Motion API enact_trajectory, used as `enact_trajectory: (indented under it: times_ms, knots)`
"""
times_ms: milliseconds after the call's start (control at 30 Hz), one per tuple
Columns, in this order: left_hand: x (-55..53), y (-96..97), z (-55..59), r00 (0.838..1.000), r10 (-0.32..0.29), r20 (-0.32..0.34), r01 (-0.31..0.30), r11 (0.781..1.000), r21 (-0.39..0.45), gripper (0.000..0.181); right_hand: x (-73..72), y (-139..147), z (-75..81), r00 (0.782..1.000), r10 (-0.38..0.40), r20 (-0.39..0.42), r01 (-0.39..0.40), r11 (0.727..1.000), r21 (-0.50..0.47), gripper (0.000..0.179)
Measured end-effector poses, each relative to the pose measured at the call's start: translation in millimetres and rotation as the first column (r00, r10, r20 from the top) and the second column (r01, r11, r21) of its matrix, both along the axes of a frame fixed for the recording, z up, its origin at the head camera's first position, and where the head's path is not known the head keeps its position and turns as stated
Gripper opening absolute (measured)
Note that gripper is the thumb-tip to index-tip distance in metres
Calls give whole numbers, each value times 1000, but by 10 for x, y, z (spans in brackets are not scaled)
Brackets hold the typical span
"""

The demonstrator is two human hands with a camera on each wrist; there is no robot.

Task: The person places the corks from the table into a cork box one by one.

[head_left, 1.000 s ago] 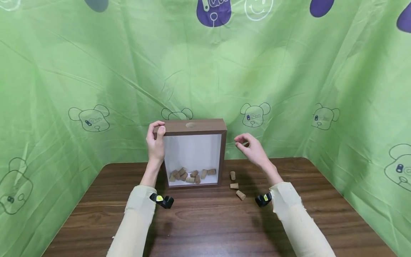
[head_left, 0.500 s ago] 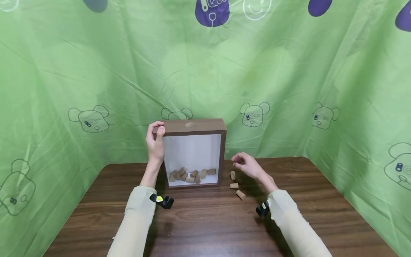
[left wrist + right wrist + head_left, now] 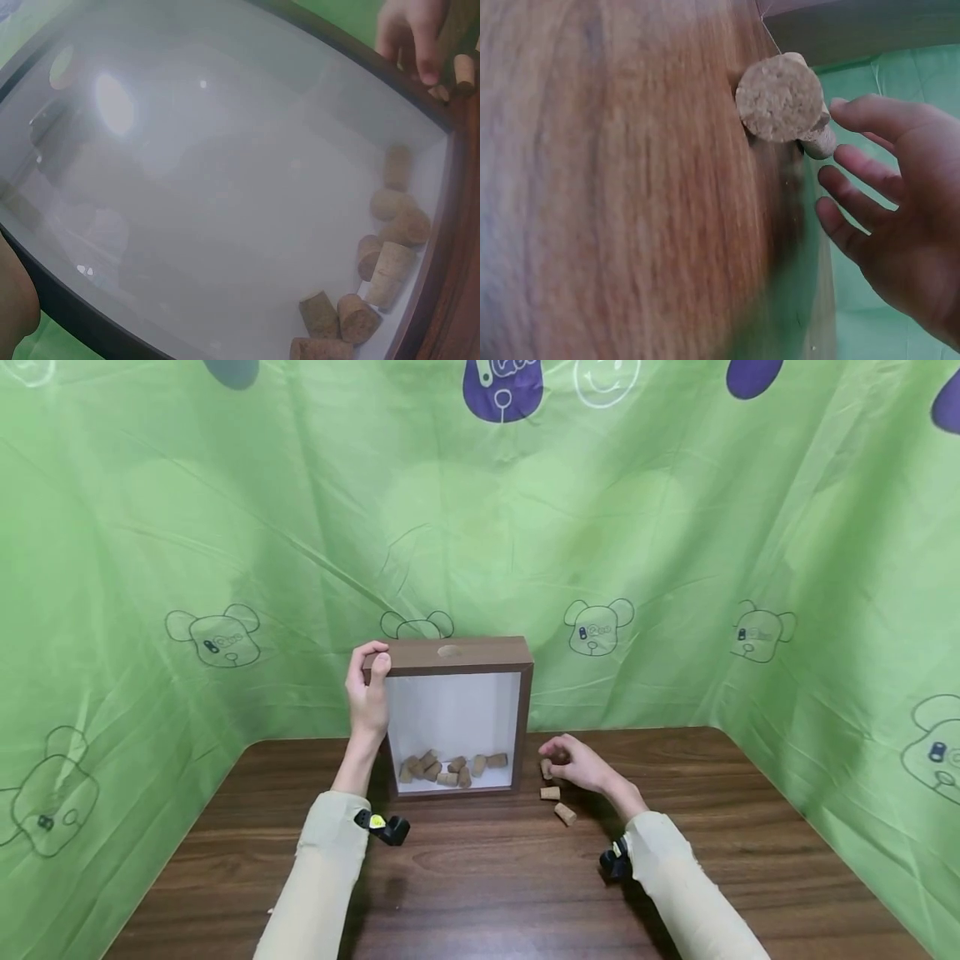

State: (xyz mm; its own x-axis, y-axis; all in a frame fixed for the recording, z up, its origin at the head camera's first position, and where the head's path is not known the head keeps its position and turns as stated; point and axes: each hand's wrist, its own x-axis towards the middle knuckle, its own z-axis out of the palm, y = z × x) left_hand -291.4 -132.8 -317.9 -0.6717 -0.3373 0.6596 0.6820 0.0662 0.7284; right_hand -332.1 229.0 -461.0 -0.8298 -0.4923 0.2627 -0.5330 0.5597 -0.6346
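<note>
A brown wooden shadow box (image 3: pixel 527 727) with a clear front stands upright on the table; a round hole shows in its top. Several corks (image 3: pixel 390 274) lie along its bottom inside. My left hand (image 3: pixel 367 693) grips the box's upper left corner, thumb on the front edge. To the right of the box, three corks lie in a row: a near cork (image 3: pixel 565 813), a middle cork (image 3: pixel 550 793) and a far cork (image 3: pixel 546 768). My right hand (image 3: pixel 588 766) reaches down at the far cork, thumb and fingers spread on either side of it; the right wrist view shows no clear pinch.
The dark wood-grain table (image 3: pixel 480 877) ends at a green printed curtain (image 3: pixel 660 568), which hangs behind and at both sides. The box stands close to the back edge. A black wrist camera (image 3: pixel 615 862) sits below my right hand.
My right hand has come down from beside the box's upper part to the far cork on the table. My left hand keeps its grip on the box, which stays in place.
</note>
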Motion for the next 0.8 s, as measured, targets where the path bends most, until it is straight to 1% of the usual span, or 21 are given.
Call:
enact_trajectory:
  times_ms: [100, 167, 300, 467, 600, 700, 800]
  knots:
    - [-12, 3, 11, 1000, -2, -7, 2, 1000, -4, 35, -14, 11, 0, 997, -40, 71, 38, 999, 29, 36]
    - [-14, 6, 15, 1000, 1, -11, -1, 1000, -2, 36, -34, 18, -16, 993, -56, 99, 52, 997, 50, 37]
    - [-14, 18, 11, 1000, 4, -4, -4, 1000, 5, 35, -48, 28, -50, 990, -71, 119, 64, 996, 63, 33]
    - [-18, 28, 6, 1000, 0, 5, 0, 1000, -4, 33, -28, 38, -55, 990, -90, 112, 85, 995, 45, 30]
    - [-23, 21, 3, 1000, 5, 4, -5, 1000, -7, 35, -17, 51, -57, 990, -100, 99, 96, 994, 42, 30]
    - [-29, 10, -1, 1000, 11, 2, -11, 1000, -8, 37, -9, 56, -40, 991, -102, 91, 99, 994, 36, 31]
    - [-32, 4, -7, 1000, 16, 0, -16, 1000, -12, 38, 9, 65, 4, 992, -111, 64, 109, 994, 24, 31]
